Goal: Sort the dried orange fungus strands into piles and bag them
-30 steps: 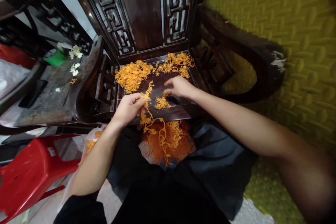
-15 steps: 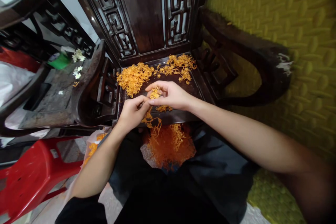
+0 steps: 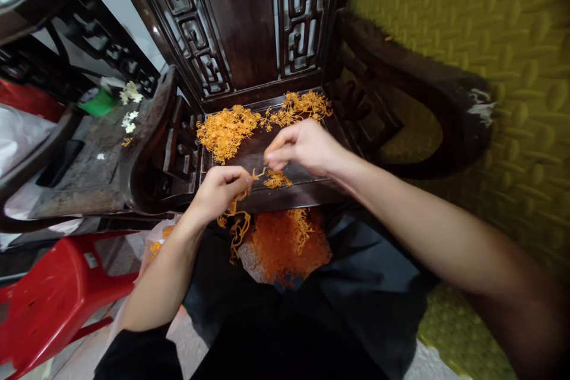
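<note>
My left hand (image 3: 225, 190) is closed on an orange stringy plastic strand (image 3: 240, 231), whose branching ends dangle below the chair seat's front edge. A short tip of it sticks out toward my right hand (image 3: 298, 148). The fingers of that hand are pinched together just above the tip; anything between them is too small to make out. Under them, a small clump of orange pieces (image 3: 276, 179) lies on the dark wooden seat (image 3: 260, 145). Farther back sit a big orange heap (image 3: 229, 130) and a looser tangle (image 3: 303, 108).
Between my knees is a container or bag of orange pieces (image 3: 285, 249). Curved wooden armrests (image 3: 445, 89) flank the seat. At left are a red plastic stool (image 3: 48, 297), another wooden chair with a green tape roll (image 3: 98, 102) and white blossoms (image 3: 130, 122).
My hands have moved apart, the left one slightly left with the dangling strand. The small orange bunch seen in my right palm no longer shows there, and its fingers have closed into a pinch.
</note>
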The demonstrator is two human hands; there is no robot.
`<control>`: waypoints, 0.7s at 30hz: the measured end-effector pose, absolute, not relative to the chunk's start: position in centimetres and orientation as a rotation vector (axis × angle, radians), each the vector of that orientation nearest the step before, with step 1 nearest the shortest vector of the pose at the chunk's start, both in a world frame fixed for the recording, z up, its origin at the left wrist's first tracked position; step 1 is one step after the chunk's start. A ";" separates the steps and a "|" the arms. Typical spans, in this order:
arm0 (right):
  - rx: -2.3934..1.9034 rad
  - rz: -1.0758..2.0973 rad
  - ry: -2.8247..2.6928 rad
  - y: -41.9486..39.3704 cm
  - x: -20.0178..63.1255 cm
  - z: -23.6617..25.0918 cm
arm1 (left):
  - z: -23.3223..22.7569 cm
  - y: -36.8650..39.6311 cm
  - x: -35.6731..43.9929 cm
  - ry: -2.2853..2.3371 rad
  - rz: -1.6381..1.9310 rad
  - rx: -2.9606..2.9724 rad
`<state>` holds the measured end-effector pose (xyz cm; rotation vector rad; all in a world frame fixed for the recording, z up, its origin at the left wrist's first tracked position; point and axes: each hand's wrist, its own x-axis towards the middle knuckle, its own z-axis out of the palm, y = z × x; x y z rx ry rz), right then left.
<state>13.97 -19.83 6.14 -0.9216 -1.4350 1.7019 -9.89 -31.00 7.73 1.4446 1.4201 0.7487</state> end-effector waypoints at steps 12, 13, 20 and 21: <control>-1.373 1.078 -2.204 -15.0 13.7 -3.9 | 7.5 -30.0 -9.6 1.254 1.006 1.051; -1.371 1.031 -2.276 -15.0 13.4 -4.0 | 7.7 -29.8 -9.5 1.216 1.062 1.007; -0.922 1.389 -1.964 -18.2 11.8 0.8 | 9.5 -29.3 -9.8 0.884 1.311 0.707; -0.818 1.634 -1.848 -19.2 11.3 1.6 | 9.7 -29.3 -9.8 0.872 1.323 0.675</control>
